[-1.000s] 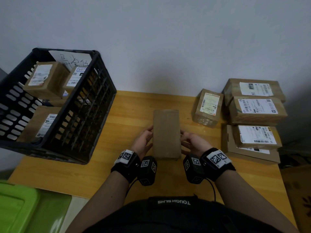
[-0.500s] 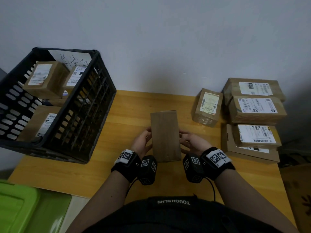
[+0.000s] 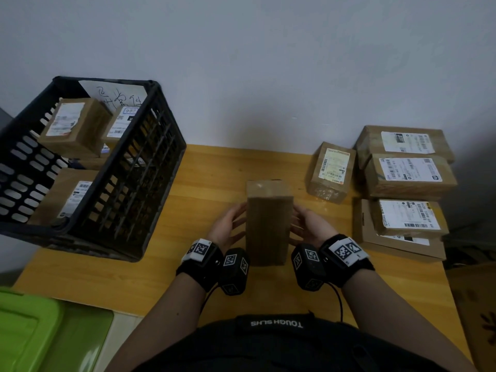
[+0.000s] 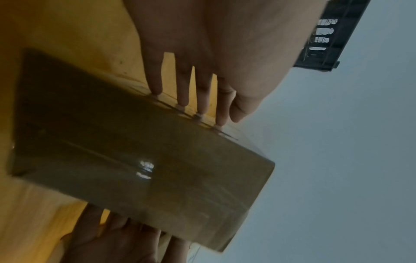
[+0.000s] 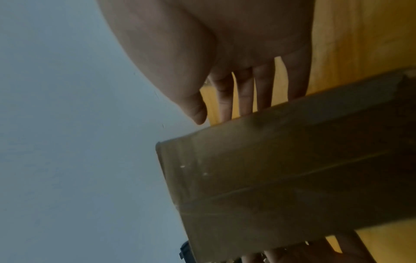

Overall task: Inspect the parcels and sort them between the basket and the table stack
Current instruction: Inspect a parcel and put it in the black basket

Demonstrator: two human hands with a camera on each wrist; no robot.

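while a plain brown cardboard parcel (image 3: 269, 224) stood tilted up on its near end on the yellow wooden table (image 3: 209, 189), the person's left hand (image 3: 230, 229) and right hand (image 3: 308, 226) flanked its long sides, fingers straight and spread, the tips pressed flat to the cardboard rather than curled round it. the wrist views showed the fingertips (image 4: 155, 89) of each hand lined along opposite edges, a hold that seemed meant to steady the box and turn its faces up for checking. no label showed on the sides in view. to the left, the black slatted plastic basket (image 3: 139, 189) held several labelled boxes; to the right, the stack of labelled brown parcels (image 3: 408, 181) sat against the wall. the inspection looked unfinished, the parcel's destination undecided.
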